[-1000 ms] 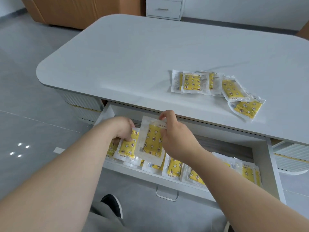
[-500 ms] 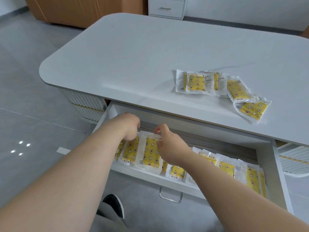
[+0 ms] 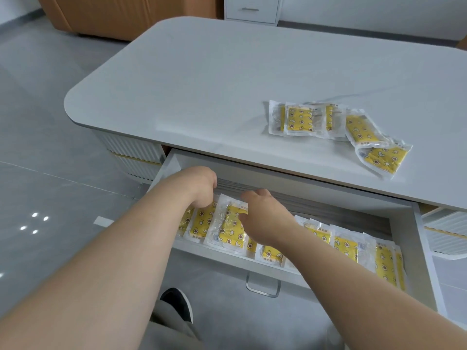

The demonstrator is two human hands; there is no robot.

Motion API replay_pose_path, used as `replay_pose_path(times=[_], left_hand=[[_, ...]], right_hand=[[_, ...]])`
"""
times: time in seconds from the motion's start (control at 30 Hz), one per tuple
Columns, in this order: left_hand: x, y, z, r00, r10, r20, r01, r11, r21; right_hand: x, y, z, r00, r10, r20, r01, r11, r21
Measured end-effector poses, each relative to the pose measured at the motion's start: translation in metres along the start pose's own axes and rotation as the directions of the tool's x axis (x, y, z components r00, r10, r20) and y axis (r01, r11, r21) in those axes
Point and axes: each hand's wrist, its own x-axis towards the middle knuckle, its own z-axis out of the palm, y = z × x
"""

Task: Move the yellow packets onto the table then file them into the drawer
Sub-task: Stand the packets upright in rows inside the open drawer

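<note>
So right hand (image 3: 265,218) pinches a yellow packet (image 3: 231,229); left hand (image 3: 199,186) curls fingers into the row (image 3: 353,245), grip unclear; best slot it upright in the drawer (image 3: 404,223).

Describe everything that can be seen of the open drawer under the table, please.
The drawer is white, looks like painted board, and is pulled out from under the grey table, towards the person. A metal loop handle sits on its front. Inside, yellow packets in clear wrap lean in a row from left to right. The left hand reaches among the leftmost ones, its fingers hidden. The right hand holds the top of one packet beside them.
</note>
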Motion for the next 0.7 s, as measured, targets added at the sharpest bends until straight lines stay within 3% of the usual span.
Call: replay_pose_path(times=[0.13, 0.33, 0.5, 0.7], left_hand=[[-0.003, 0.015, -0.005, 0.997, 0.039, -0.063, -0.037, 0.999, 0.022], [-0.020, 0.053, -0.020, 0.970, 0.092, -0.223, -0.108, 0.992, -0.061], [-0.030, 0.092, -0.026, 0.844, 0.174, -0.507, -0.265, 0.958, -0.112], [-0.017, 0.123, -0.021, 0.703, 0.293, -0.648, -0.463, 0.880, -0.105]], right_hand=[[-0.012, 0.008, -0.023, 0.984, 0.013, -0.178, 0.001, 0.997, 0.074], [-0.032, 0.031, -0.052, 0.905, 0.090, -0.417, 0.000, 0.977, 0.212], [-0.040, 0.058, -0.076, 0.819, 0.176, -0.547, -0.056, 0.972, 0.228], [-0.043, 0.089, -0.094, 0.792, 0.287, -0.539, -0.188, 0.954, 0.233]])
